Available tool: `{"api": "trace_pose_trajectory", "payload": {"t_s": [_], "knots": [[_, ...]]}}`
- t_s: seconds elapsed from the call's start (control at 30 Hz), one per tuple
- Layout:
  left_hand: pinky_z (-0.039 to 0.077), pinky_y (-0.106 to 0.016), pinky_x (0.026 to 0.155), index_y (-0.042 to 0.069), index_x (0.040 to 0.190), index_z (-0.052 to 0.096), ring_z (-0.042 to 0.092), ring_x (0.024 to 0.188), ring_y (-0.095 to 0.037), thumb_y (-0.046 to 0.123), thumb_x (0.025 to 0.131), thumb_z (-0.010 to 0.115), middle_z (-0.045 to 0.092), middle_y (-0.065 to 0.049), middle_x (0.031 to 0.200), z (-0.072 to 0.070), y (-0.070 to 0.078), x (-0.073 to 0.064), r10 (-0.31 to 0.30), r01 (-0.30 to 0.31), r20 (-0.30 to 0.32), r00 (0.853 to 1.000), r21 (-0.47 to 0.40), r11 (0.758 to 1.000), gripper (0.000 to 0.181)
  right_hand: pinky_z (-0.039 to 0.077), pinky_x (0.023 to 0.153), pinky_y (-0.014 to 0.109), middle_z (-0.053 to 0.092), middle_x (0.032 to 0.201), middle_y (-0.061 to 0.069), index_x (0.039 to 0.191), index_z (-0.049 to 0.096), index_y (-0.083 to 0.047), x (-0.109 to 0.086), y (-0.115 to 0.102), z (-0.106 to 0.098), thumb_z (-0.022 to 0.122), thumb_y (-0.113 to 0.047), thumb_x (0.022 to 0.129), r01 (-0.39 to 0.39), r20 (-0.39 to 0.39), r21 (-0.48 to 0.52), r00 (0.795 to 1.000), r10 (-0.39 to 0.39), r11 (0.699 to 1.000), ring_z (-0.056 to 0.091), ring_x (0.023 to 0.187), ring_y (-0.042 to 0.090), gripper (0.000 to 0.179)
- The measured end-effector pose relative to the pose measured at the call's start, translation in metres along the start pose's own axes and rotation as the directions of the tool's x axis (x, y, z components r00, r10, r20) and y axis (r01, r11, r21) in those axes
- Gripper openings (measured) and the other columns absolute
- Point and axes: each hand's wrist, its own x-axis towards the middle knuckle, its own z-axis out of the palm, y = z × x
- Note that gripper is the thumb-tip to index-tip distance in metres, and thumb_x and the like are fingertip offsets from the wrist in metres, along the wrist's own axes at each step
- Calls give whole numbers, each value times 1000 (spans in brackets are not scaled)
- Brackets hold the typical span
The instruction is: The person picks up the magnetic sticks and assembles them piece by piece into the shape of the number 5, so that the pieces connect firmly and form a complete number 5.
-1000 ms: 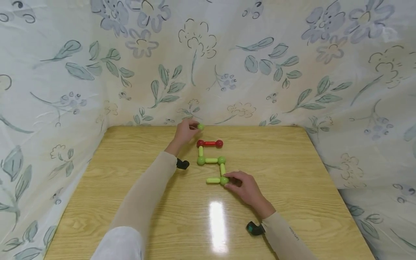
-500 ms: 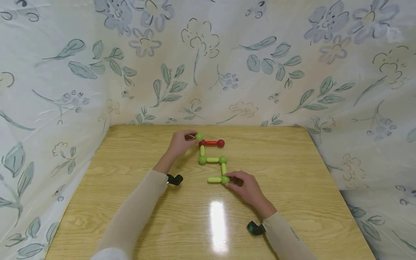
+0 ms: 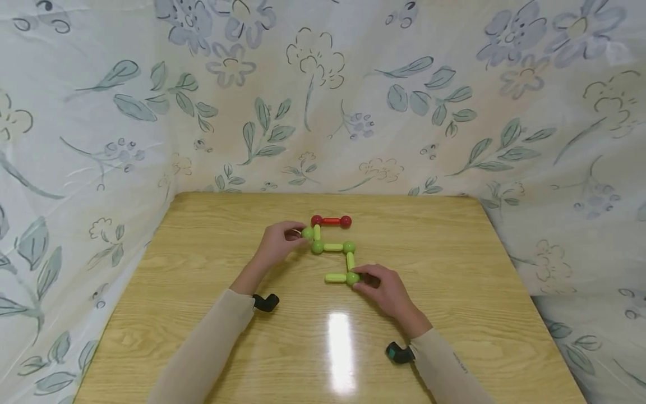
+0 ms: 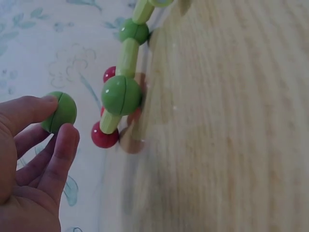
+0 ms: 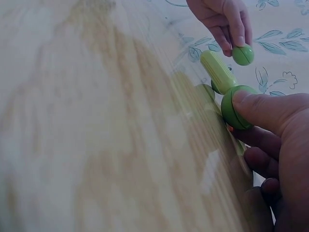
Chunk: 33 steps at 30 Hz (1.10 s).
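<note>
Between thumb and fingers, my left hand [image 3: 279, 242] pinches a loose green ball [image 4: 63, 112], held just left of a zigzag chain of rods and balls. My right hand [image 3: 386, 289] pinches the green ball [image 5: 237, 107] at the chain's near corner. From that corner a light green rod [image 3: 335, 278] points left with its end free. Another rod [image 3: 350, 261] runs up to a green ball [image 3: 349, 247], and the chain goes on through a green ball [image 3: 317, 247]. At the far end a red rod [image 3: 331, 221] joins two red balls [image 3: 345, 221].
The chain lies on a wood-grain table [image 3: 454, 269] with a bright glare patch in front. A floral cloth [image 3: 323, 101] hangs behind the table and along its sides. Black wrist cameras [image 3: 266, 303] stick out from both sleeves.
My left hand has brought the green ball from beyond the chain's red end toward me, down to the chain's left side. My right hand stays on its corner ball.
</note>
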Motion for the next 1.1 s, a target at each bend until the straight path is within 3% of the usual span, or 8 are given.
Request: {"api": "trace_pose_trajectory", "payload": {"t_s": [0.47, 0.8, 1.1], "knots": [[62, -32, 86, 3, 126, 78, 73, 98, -20, 8, 96, 85, 76, -9, 116, 1, -2, -36, 8, -9, 49, 999, 21, 1000, 32, 56, 76, 32, 69, 99, -11, 122, 81, -26, 0, -3, 2, 88, -22, 95, -7, -13, 8, 1000, 7, 1000, 64, 88, 13, 29], [62, -31, 83, 4, 121, 79, 72, 93, -15, 8, 94, 87, 76, -4, 110, 12, -3, -48, 43, -46, 80, 996, 32, 998, 29, 57, 78, 33, 69, 101, -11, 123, 81, -28, 0, 2, 1, 88, -23, 95, -15, -5, -3, 1000, 15, 1000, 64, 89, 13, 29], [60, -30, 82, 7, 121, 79, 70, 93, -12, 11, 95, 87, 76, 0, 110, 19, -5, -53, 49, -61, 169, 984, 65, 996, 27, 56, 77, 32, 70, 101, -11, 122, 81, -25, 2, 0, 1, 89, -21, 93, 2, -14, 10, 1000, -2, 1000, 64, 89, 12, 30]]}}
